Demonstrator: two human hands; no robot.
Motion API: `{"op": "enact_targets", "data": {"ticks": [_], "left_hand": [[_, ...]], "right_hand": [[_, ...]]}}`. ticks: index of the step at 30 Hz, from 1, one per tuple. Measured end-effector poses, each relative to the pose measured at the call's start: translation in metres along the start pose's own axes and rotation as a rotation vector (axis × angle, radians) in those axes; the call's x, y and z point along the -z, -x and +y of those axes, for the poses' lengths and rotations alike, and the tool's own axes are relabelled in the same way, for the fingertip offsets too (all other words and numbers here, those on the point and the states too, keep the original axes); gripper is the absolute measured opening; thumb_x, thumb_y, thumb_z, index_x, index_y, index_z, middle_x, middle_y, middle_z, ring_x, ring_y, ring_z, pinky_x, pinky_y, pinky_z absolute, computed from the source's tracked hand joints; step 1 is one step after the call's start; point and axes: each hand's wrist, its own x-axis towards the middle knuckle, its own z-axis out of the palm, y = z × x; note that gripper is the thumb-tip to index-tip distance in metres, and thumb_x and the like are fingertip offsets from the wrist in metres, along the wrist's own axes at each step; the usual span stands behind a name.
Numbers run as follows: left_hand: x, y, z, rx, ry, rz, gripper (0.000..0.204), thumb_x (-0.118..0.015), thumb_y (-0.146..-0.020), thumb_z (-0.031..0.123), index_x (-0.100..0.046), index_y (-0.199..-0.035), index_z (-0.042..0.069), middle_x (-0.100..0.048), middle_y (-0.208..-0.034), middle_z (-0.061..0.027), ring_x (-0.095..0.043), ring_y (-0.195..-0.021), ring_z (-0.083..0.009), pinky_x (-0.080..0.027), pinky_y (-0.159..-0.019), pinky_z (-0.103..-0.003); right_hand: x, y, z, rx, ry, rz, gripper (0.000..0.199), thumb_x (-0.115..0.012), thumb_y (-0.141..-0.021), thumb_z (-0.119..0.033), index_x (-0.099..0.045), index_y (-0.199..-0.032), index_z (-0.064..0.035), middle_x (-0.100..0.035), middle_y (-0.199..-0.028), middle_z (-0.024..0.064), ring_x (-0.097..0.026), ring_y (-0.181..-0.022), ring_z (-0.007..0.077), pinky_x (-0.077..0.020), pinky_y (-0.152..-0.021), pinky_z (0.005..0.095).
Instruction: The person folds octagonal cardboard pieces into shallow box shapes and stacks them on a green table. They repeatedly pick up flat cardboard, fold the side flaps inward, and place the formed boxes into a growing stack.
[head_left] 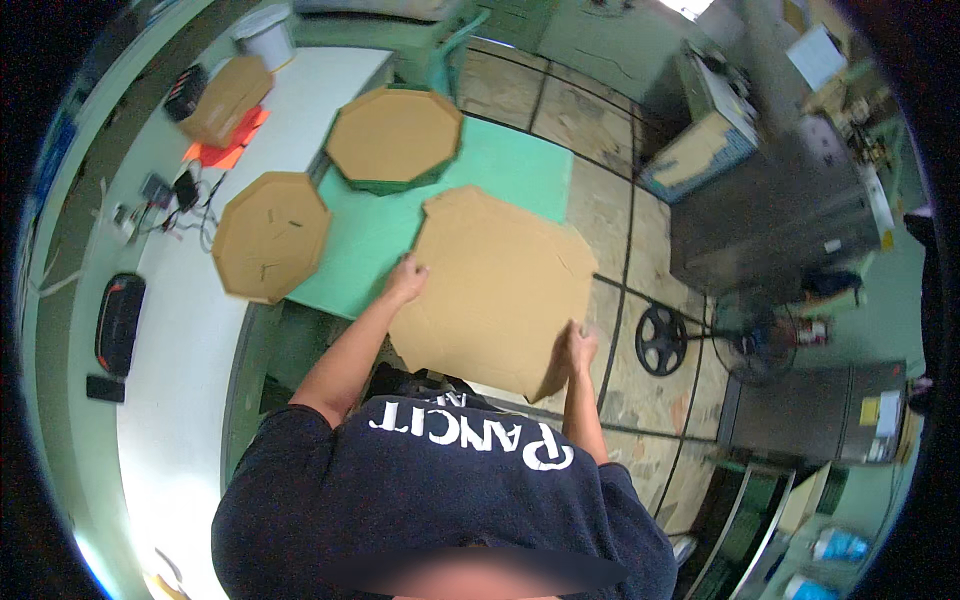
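Head view looks down over the person's shoulders at a large flat sheet of brown cardboard (500,285), cut to a many-sided outline with short flaps along its edges, held out in front of the body just past the near edge of the green tabletop (520,170). The left hand (405,280) grips the sheet's edge at about nine o'clock, fingers curled over the rim; the right hand (578,350) pinches the lower corner at about five o'clock, where a flap appears to be bending upward, though the fisheye blur makes that fold hard to read. Both hands are closed on the cardboard, well apart from each other. The sheet looks light and fairly stiff across its flat middle but weak along its scored lines, so it would likely flop or crease if held by one corner alone; two grips on opposite edges, close to the fold lines and not at the flap tips, seem the safest hold. Its surface is dry and matte, not slippery, and the edges could tear if tugged. At twelve o'clock from the sheet a folded octagonal box (393,135) sits on the green tabletop, and another octagonal box (270,235) lies at ten o'clock, overhanging the white tabletop (180,400). A small black wheel (660,340) rests on the tiled floor at three o'clock.
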Motion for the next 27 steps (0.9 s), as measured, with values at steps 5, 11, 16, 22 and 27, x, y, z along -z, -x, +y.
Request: {"op": "enact_targets", "data": {"ticks": [5,11,16,22,27], "left_hand": [[-0.011,-0.026,-0.019,-0.02,-0.006,-0.036,0.065,-0.056,-0.09,0.039,-0.043,-0.133,-0.008,-0.045,-0.137,-0.0311,-0.046,-0.125,-0.0434,-0.039,-0.105,-0.046],[0.006,-0.008,0.003,0.044,0.419,-0.149,0.054,-0.056,-0.093,0.03,-0.047,-0.133,-0.004,-0.057,-0.128,-0.0232,-0.053,-0.12,-0.0339,-0.043,-0.1,-0.042],[0.01,0.005,0.028,0.157,0.638,-0.191,0.048,-0.057,-0.093,0.024,-0.051,-0.13,-0.005,-0.06,-0.125,-0.0189,-0.058,-0.114,-0.0248,-0.047,-0.092,-0.039],[0.016,-0.009,0.009,-0.059,0.555,-0.07,0.042,-0.062,-0.09,0.022,-0.06,-0.12,-0.007,-0.069,-0.109,-0.0147,-0.066,-0.096,-0.0206,-0.052,-0.082,-0.035],[0.028,-0.016,0.005,0.004,0.402,-0.161,0.044,-0.065,-0.089,0.025,-0.061,-0.119,-0.008,-0.071,-0.104,-0.0153,-0.068,-0.095,-0.0234,-0.052,-0.084,-0.035]], "right_hand": [[0.011,0.017,-0.004,-0.104,-0.444,-0.315,0.049,-0.062,-0.087,-0.025,-0.05,-0.126,0.0007,-0.064,-0.115,0.0225,-0.063,-0.107,0.0282,-0.0479,-0.09,0.0386],[0.02,0.017,-0.009,-0.065,-0.37,-0.345,0.07,-0.065,-0.086,-0.027,-0.035,-0.138,0.0091,-0.056,-0.126,0.0262,-0.057,-0.117,0.0314,-0.0467,-0.095,0.038],[0.015,0.015,-0.005,-0.011,-0.373,-0.321,0.069,-0.062,-0.088,-0.025,-0.033,-0.14,0.0086,-0.049,-0.136,0.026,-0.049,-0.127,0.0316,-0.0385,-0.105,0.0375],[0.023,0.013,-0.013,-0.038,-0.407,-0.32,0.066,-0.06,-0.089,-0.024,-0.034,-0.14,0.0094,-0.05,-0.137,0.0233,-0.048,-0.128,0.0299,-0.0375,-0.107,0.0358],[0.051,0.018,-0.04,-0.08,-0.627,-0.247,0.051,-0.065,-0.086,-0.011,-0.046,-0.13,0.0054,-0.059,-0.125,0.0206,-0.059,-0.114,0.0272,-0.0476,-0.097,0.037]]}}
